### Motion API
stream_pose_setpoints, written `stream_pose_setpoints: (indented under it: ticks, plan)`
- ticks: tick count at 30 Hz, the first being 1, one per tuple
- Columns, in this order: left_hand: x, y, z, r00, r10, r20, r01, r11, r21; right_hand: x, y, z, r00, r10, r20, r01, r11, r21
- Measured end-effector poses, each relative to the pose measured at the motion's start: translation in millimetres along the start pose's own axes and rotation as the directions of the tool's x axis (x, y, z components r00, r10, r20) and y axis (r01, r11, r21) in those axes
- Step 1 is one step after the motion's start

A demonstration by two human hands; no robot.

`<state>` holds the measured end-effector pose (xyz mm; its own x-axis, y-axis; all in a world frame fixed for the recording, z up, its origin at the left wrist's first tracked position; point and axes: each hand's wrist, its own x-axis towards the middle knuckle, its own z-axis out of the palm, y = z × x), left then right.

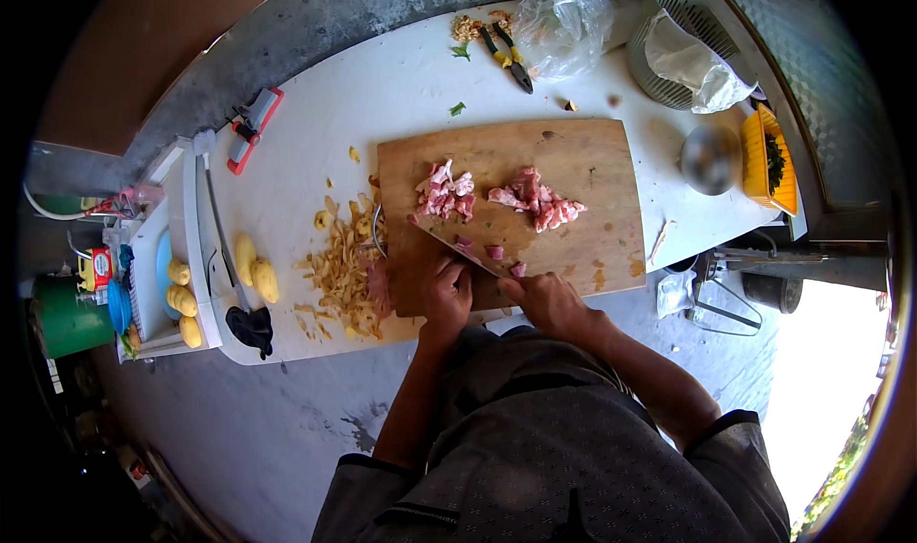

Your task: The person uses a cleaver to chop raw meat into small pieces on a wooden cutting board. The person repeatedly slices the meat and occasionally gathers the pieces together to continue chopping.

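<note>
My right hand [554,304] is wrapped round the handle of a kitchen knife [465,248] at the near edge of a wooden cutting board [592,228]. The blade slants away to the left, low over the board. Close beside it on the near side, my left hand [448,295] has its fingers curled together; whatever they grip is hidden. Small dark-red meat pieces [494,252] lie along the blade's far side. Farther up the board are two heaps of cut raw meat, a left heap [445,191] and a larger right heap [538,199].
Left of the board spread potato peelings [344,261], with peeled potatoes [256,266] beyond, some by the sink [164,266]. Pliers [508,58] and a plastic bag [564,27] lie at the back. Rightward stand a metal bowl [711,159], a yellow basket [770,161] with greens and a pale-green basket [659,65].
</note>
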<state>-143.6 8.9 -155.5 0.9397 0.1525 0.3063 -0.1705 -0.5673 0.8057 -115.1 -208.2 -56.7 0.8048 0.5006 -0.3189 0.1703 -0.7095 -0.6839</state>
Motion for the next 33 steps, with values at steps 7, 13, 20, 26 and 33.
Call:
stream_pose_setpoints:
  ticks: [7,13,20,26,33]
  plan:
    - [2,7,0,0.993,0.088,-0.08,-0.089,0.996,-0.009,-1,0,-3,0.998,-0.056,0.01,0.056,0.996,-0.064]
    - [0,12,-6,0.996,0.071,-0.057,-0.067,0.995,0.072,-46,15,-34,0.996,0.066,-0.064,-0.056,0.987,0.148]
    - [-5,16,-3,0.997,0.035,-0.063,-0.034,0.999,0.018,-58,-1,-46,0.986,0.165,-0.034,-0.157,0.972,0.176]
    - [-1,15,-6,0.999,-0.008,-0.034,0.007,1.0,-0.018,-63,0,-39,0.98,0.172,-0.1,-0.145,0.962,0.233]
    - [2,16,-9,0.999,0.02,-0.035,-0.018,0.999,0.043,-60,3,-36,0.992,0.12,0.028,-0.122,0.984,0.131]
